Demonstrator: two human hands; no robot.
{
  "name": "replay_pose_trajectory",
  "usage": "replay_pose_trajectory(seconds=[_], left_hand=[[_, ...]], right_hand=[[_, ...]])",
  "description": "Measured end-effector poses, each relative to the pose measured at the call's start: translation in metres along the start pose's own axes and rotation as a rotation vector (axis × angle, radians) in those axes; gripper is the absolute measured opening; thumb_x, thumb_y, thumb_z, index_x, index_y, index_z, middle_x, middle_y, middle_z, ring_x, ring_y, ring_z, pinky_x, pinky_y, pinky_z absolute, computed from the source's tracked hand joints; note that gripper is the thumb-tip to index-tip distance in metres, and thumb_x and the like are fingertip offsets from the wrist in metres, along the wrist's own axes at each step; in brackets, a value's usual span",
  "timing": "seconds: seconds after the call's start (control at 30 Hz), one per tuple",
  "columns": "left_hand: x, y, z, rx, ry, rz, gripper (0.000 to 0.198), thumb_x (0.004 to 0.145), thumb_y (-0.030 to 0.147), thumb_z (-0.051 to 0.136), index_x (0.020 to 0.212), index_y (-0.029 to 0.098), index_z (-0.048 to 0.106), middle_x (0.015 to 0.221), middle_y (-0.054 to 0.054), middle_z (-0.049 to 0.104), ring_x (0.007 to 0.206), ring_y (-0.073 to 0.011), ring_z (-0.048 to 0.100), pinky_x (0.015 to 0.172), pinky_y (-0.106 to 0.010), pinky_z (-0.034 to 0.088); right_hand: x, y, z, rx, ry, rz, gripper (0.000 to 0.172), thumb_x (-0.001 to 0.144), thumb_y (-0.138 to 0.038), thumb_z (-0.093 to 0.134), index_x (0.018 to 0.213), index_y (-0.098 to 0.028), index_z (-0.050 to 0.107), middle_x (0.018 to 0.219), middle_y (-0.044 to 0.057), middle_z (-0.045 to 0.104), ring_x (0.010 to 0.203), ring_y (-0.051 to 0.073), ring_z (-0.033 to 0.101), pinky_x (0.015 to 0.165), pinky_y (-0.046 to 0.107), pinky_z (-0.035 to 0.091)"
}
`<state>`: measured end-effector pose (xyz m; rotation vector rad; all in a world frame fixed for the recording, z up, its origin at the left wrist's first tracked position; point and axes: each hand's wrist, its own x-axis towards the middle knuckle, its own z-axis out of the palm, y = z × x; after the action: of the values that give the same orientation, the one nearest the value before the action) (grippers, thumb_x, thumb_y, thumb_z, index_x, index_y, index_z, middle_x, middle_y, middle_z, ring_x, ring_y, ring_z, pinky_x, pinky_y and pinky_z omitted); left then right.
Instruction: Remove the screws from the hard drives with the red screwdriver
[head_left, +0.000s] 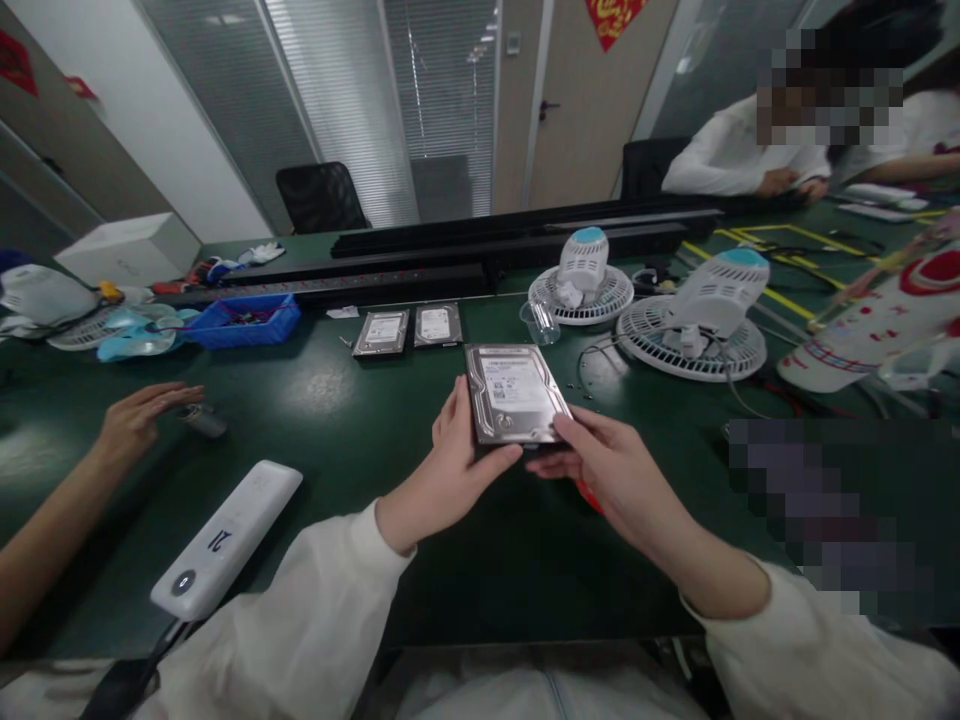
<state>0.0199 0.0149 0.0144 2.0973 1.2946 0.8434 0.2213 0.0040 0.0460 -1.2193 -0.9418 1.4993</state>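
A silver hard drive point(517, 390) with a white label is held above the green table, its label side up. My left hand point(461, 450) grips its left side and lower left corner, thumb along the near edge. At the lower right corner my right hand point(600, 450) holds the same drive, thumb on top and fingers beneath. Part of a red object point(589, 497) shows under my right hand; its kind is hidden. Farther back on the table lie two more hard drives, one on the left point(381, 332) and one on the right point(437, 325).
Fan parts with white grilles point(690, 345) stand at the right, near a clear plastic cup point(541, 324). A blue tray point(244, 322) sits back left. A white power bank point(229, 540) lies near left, where another person's hand point(139, 425) is by a small cylindrical motor point(202, 420).
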Motion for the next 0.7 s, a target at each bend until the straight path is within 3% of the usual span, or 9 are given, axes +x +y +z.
replay_pose_trajectory(seconds=[0.07,0.17,0.3,0.47,0.6,0.7], left_hand=[[0.032,-0.005,-0.005,0.068,-0.002,-0.018,0.088,0.101,0.051,0.054,0.166,0.022,0.003,0.173,-0.017,0.017,0.162,-0.0313,0.007,0.128,-0.055,0.015],[0.079,-0.019,-0.012,0.178,-0.022,-0.153,0.074,0.103,0.051,0.047,0.164,0.022,0.016,0.173,-0.015,0.021,0.162,-0.0305,0.004,0.128,-0.057,0.008],[0.122,-0.041,-0.024,0.358,-0.112,-0.241,0.069,0.101,0.060,0.044,0.160,0.026,0.031,0.169,-0.012,0.032,0.161,-0.0342,0.009,0.126,-0.062,0.002],[0.136,-0.061,-0.040,0.457,-0.089,-0.316,0.081,0.088,0.055,0.068,0.152,0.015,0.041,0.165,-0.021,0.036,0.160,-0.0383,0.013,0.127,-0.057,0.003],[0.130,-0.073,-0.042,0.472,0.028,-0.409,0.084,0.089,0.047,0.068,0.155,0.010,0.031,0.168,-0.027,0.024,0.159,-0.0396,0.015,0.125,-0.053,0.017],[0.124,-0.080,-0.037,0.465,0.088,-0.460,0.088,0.088,0.046,0.070,0.157,0.011,0.027,0.167,-0.028,0.026,0.156,-0.0398,0.024,0.123,-0.050,0.026]], right_hand=[[0.028,-0.017,0.008,0.044,0.019,0.013,0.019,0.097,-0.019,0.058,0.112,-0.014,0.069,0.091,0.008,0.077,0.068,0.015,0.074,0.069,0.028,0.063],[0.075,-0.031,0.016,0.079,0.040,0.052,0.015,0.099,-0.017,0.056,0.105,-0.009,0.067,0.090,0.008,0.074,0.074,0.013,0.072,0.074,0.029,0.062],[0.129,-0.033,0.022,0.099,0.065,0.110,0.037,0.097,-0.039,0.063,0.126,-0.016,0.062,0.123,0.009,0.067,0.105,0.020,0.068,0.088,0.041,0.061],[0.173,-0.034,0.034,0.076,0.093,0.113,0.041,0.097,-0.040,0.063,0.131,-0.017,0.060,0.131,0.010,0.064,0.112,0.022,0.066,0.094,0.045,0.059],[0.201,-0.039,0.045,0.015,0.147,0.106,0.041,0.097,-0.040,0.063,0.131,-0.017,0.060,0.131,0.010,0.064,0.113,0.023,0.065,0.095,0.046,0.058],[0.220,-0.041,0.048,-0.034,0.187,0.107,0.042,0.097,-0.040,0.063,0.132,-0.017,0.060,0.132,0.010,0.063,0.113,0.023,0.065,0.095,0.046,0.058]])
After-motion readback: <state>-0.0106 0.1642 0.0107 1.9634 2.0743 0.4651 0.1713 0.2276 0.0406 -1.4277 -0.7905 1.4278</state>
